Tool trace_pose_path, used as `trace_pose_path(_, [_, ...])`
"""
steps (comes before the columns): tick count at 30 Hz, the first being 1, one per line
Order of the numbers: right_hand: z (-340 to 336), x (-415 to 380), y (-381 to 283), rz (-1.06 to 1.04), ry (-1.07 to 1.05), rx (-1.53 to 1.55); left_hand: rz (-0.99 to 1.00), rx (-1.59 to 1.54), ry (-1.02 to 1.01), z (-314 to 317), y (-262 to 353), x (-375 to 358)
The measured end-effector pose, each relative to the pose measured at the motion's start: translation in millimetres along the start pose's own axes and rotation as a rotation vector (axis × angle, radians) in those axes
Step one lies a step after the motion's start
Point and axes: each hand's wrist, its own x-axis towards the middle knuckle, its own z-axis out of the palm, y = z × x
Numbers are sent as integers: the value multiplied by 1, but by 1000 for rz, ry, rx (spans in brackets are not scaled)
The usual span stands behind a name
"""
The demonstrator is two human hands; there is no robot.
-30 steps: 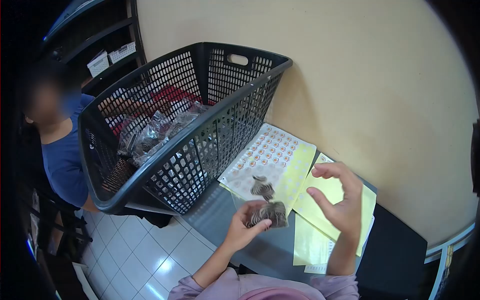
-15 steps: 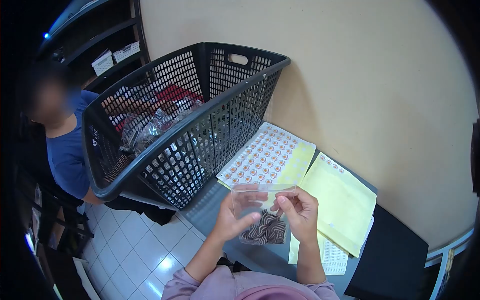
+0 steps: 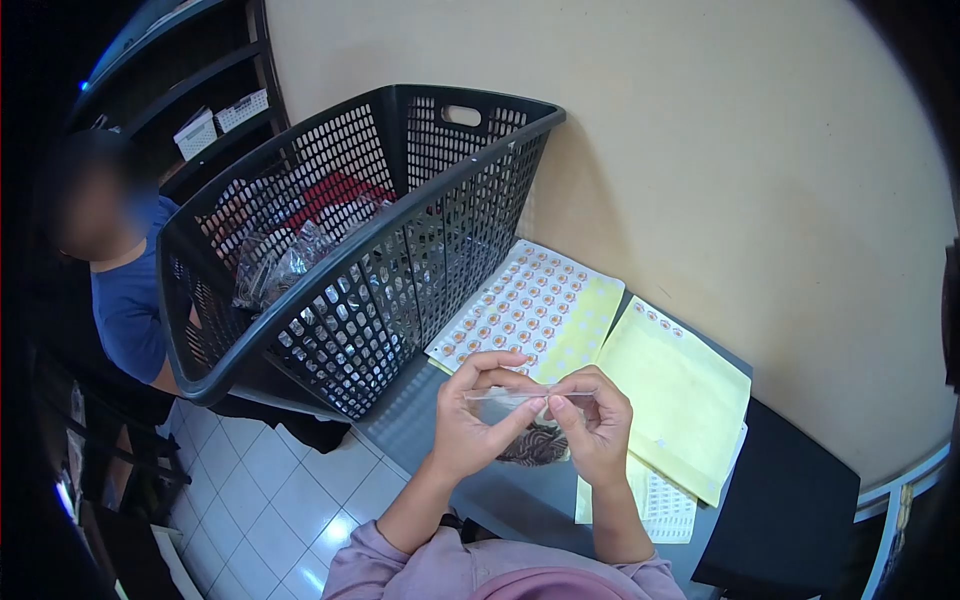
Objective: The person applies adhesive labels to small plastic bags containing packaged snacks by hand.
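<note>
A small clear plastic bag (image 3: 497, 409) is pinched at its top edge between my two hands. Dark patterned cloth (image 3: 537, 446) with light wavy lines lies folded in its lower part. My left hand (image 3: 482, 417) grips the bag's left side, thumb pressed at the top edge. On the right side, my right hand (image 3: 592, 424) has thumb and fingers closed on the same edge, and the two thumbs nearly meet. Just beyond the hands is a sheet of round orange-and-white stickers (image 3: 522, 300).
A large dark perforated basket (image 3: 350, 270) with bagged items stands at the left on the grey table (image 3: 400, 400). Yellow backing sheets (image 3: 680, 400) lie to the right, near a black surface (image 3: 780, 500). A person in blue (image 3: 125, 310) is behind the basket. Shelves (image 3: 215, 85) rise beyond.
My hands have come together at the bag's top edge, and my left fingers have moved from behind the bag onto that edge. The bag now tilts, its front foreshortened.
</note>
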Motion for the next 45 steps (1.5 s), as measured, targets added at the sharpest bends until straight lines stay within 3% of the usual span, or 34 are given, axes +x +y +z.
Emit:
trace_pose_path(7, [0,0,-1,-93,26,-118,129,38,22,2,-3,0])
trace_pose_path(30, [0,-1,9,-100,133,-156,20,-7,116,17,-5,0])
trace_pose_path(45, [-19,5,1,-185,148,-496,-64,-98,42,17,-4,2])
